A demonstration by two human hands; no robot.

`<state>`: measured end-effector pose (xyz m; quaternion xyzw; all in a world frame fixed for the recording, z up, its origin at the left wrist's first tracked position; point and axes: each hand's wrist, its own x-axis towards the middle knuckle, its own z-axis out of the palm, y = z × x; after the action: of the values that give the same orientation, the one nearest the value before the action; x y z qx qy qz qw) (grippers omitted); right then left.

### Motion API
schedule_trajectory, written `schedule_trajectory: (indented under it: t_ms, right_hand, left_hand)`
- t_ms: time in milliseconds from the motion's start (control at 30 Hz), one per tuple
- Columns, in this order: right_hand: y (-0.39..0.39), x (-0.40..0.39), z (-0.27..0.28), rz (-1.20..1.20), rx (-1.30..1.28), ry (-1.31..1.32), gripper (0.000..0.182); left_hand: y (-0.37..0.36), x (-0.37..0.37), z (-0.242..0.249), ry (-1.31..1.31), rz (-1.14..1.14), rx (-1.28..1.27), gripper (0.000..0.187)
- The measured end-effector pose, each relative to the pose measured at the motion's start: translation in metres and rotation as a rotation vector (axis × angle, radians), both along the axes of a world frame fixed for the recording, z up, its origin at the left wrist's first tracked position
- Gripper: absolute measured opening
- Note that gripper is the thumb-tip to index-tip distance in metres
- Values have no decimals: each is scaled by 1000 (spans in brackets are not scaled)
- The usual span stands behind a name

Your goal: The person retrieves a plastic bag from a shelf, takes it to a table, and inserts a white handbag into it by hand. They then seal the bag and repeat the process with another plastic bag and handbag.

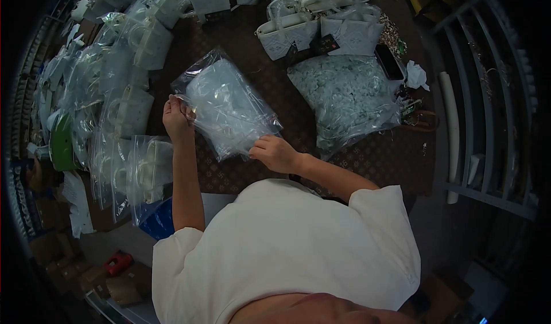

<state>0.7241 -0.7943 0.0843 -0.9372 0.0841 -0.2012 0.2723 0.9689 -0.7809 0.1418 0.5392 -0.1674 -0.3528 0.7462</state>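
Observation:
Between my hands, a stack of clear plastic bags (227, 103) lies on the brown patterned table. My left hand (177, 116) pinches the stack's upper left edge, fingers closed on the film. At the lower right corner, my right hand (276, 153) is closed with its fingertips on the plastic. Glare on the film hides how many layers each hand grips. To the right rests a large clear sack (350, 97) full of small pale green-white pieces too small to name. White handbags (290, 36) with handles stand behind it, some with a dark tag.
Handbags in clear plastic (132, 109) line the table's left side. A phone (390, 62), crumpled white paper (417, 75) and a pile of gold-coloured chains or hardware (390, 37) lie at the right. Metal shelving (488, 94) stands beyond the right edge. Cardboard boxes (129, 287) sit on the floor at lower left.

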Motion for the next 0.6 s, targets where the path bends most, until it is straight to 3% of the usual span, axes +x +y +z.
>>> schedule_trajectory:
  t_ms: [67,133,200,233,333,367,433,467,533,600]
  right_hand:
    - [-12,-3,26,-16,32,-128,21]
    - [-43,-5,67,-258,44,-643,14]
    - [-92,-8,87,-623,595,-616,15]
    - [-131,-10,87,-692,906,-611,19]
    - [-244,-10,67,-584,1419,-814,28]
    - [-267,-4,68,-576,1411,-819,28]
    - [-301,9,70,-460,1766,-1144,32]
    - [-312,15,72,-449,1764,-1143,32]
    - [-331,29,71,-360,1770,-1450,32]
    - [-348,37,69,-294,1791,-1468,31]
  left_hand:
    - [-4,12,1,11,38,-17,27]
    - [-3,23,10,-53,23,-64,27]
    - [-6,15,31,-114,42,-14,26]
    - [-7,12,37,-177,68,35,26]
    - [-5,8,27,-195,-22,28,25]
    - [-5,3,25,-209,0,48,25]
    - [-4,-4,20,-216,9,75,25]
    - [-1,-5,17,-219,16,111,25]
    - [6,-1,4,-236,8,119,25]
    - [14,2,-4,-290,-45,143,24]
